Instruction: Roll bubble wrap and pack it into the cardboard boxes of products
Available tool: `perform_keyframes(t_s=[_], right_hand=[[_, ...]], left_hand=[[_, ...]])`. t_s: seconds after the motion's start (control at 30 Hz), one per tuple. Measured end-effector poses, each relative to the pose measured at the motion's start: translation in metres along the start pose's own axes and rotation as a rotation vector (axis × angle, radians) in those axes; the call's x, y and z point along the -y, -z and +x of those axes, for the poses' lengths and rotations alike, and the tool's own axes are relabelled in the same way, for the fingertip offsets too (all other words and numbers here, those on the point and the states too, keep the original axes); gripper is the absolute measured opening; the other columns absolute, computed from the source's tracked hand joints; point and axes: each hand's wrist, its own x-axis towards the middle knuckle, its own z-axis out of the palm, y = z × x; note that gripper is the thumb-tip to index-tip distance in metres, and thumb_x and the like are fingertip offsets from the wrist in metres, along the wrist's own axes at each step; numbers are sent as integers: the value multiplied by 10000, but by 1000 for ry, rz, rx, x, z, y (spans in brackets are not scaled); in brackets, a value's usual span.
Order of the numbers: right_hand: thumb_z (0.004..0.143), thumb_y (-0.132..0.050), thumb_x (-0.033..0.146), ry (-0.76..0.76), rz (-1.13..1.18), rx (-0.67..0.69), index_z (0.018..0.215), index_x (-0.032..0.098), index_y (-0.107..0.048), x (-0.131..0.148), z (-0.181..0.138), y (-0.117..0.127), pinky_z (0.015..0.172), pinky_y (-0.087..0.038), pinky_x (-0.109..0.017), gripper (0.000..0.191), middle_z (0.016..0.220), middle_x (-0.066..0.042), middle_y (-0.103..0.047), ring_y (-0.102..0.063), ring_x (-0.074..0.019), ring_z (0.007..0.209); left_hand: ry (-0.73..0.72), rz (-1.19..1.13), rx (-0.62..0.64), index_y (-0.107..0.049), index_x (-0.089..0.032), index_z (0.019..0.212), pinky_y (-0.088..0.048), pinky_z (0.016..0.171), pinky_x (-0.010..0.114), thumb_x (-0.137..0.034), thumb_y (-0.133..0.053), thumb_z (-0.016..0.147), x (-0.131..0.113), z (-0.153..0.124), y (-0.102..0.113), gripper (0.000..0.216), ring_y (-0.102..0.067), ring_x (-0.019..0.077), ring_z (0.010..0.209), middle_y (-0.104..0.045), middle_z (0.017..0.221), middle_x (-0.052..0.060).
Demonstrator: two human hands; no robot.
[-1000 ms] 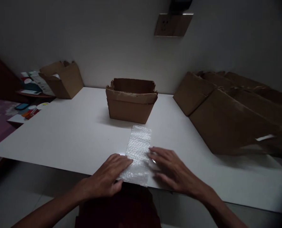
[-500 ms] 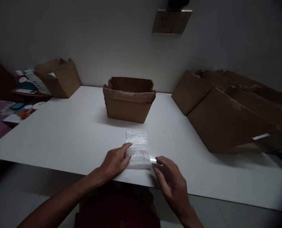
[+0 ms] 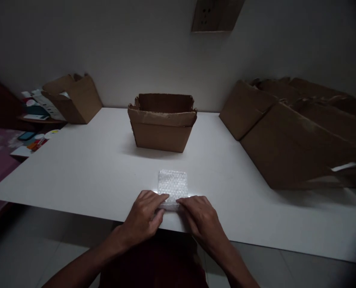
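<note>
A flat, clear bubble-wrap packet (image 3: 173, 185) lies near the front edge of the white table. My left hand (image 3: 146, 213) grips its near left corner, index finger on top and thumb at the near side. At the near right corner, my right hand (image 3: 202, 218) is closed on the packet, its fingertips pressed on the top. Both hands are close together, with the near fold of the wrap between them. Small shiny glints show beside the packet on either side; whether they are clear tape I cannot tell. What is inside the wrap cannot be made out.
An open cardboard box (image 3: 162, 134) stands behind the packet. Larger cardboard boxes (image 3: 300, 148) fill the right side, and another small box (image 3: 78, 100) stands at the back left. A side shelf (image 3: 46, 119) holds several small items. A wall socket (image 3: 216, 16) is above.
My right hand has moved left onto the packet's near right corner. My left hand has slid down to the near left corner. The packet looks shorter, its near edge folded.
</note>
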Motion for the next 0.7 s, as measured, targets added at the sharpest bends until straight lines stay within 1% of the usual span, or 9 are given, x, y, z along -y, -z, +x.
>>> perform_keyframes(t_s=[0.1, 0.2, 0.27, 0.33, 0.43, 0.53, 0.6, 0.67, 0.7], right_hand=[[964, -506, 154, -44, 30, -65, 1194, 225, -595, 1, -3, 5, 781, -550, -366, 256, 1040, -72, -735, -678, -210, 904], [947, -550, 177, 19, -101, -172, 1242, 227, -575, 1, -7, 8, 834, -531, -410, 301, 1189, -123, -676, -642, -251, 1046], [927, -575, 167, 93, -160, -125, 1220, 229, -594, 0, -8, 8, 852, -514, -429, 300, 1241, -129, -656, -619, -272, 1103], [914, -575, 150, 148, -188, -17, 1218, 228, -602, 0, -6, 5, 880, -498, -450, 315, 1261, -119, -662, -604, -286, 1149], [917, -526, 104, 186, -202, 68, 1207, 213, -618, -3, 3, -2, 872, -499, -457, 323, 1221, -109, -699, -618, -287, 1137], [943, -462, 89, 172, -150, 2, 1155, 196, -652, -7, 15, -8, 779, -524, -424, 304, 1074, -105, -749, -671, -267, 979], [963, -460, 136, 94, -72, -49, 1144, 205, -667, -8, 20, -10, 725, -536, -406, 283, 984, -95, -761, -687, -250, 865], [974, -478, 203, -15, 44, -56, 1136, 229, -676, -6, 21, -12, 719, -557, -395, 257, 969, -83, -762, -697, -238, 833], [976, -486, 232, -62, 108, -43, 1133, 238, -678, -3, 21, -13, 725, -569, -388, 247, 980, -77, -763, -703, -233, 841]], left_hand=[[175, -58, 20, -569, -191, 1263, -552, 784, 380, -139, -526, 895, -3, 1, -2, 374, -661, 196, 833, -737, 1066, 79], [246, -13, 22, -572, -154, 1277, -552, 745, 377, -140, -526, 877, 1, 7, -9, 402, -632, 177, 696, -742, 992, 82], [250, 32, -1, -577, -143, 1266, -551, 759, 385, -127, -514, 869, 6, 10, -12, 402, -635, 186, 721, -731, 980, 88], [239, 82, -17, -584, -150, 1247, -549, 798, 412, -113, -499, 861, 9, 11, -13, 397, -646, 216, 819, -712, 1005, 97], [255, 82, -66, -575, -176, 1240, -550, 835, 439, -146, -507, 875, 10, 6, -11, 373, -635, 241, 926, -673, 1029, 96], [375, -74, -181, -515, -196, 1305, -566, 840, 418, -240, -549, 908, 7, -7, -9, 401, -629, 217, 931, -633, 1087, 96], [491, -235, -255, -441, -211, 1374, -571, 874, 426, -280, -557, 923, 4, -17, -9, 471, -638, 216, 982, -617, 1164, 114], [564, -451, -269, -322, -220, 1460, -563, 929, 447, -299, -531, 944, 1, -25, -11, 561, -643, 236, 1093, -578, 1300, 159], [580, -573, -241, -250, -218, 1497, -556, 955, 453, -302, -506, 958, -1, -27, -12, 603, -634, 249, 1154, -551, 1361, 183]])
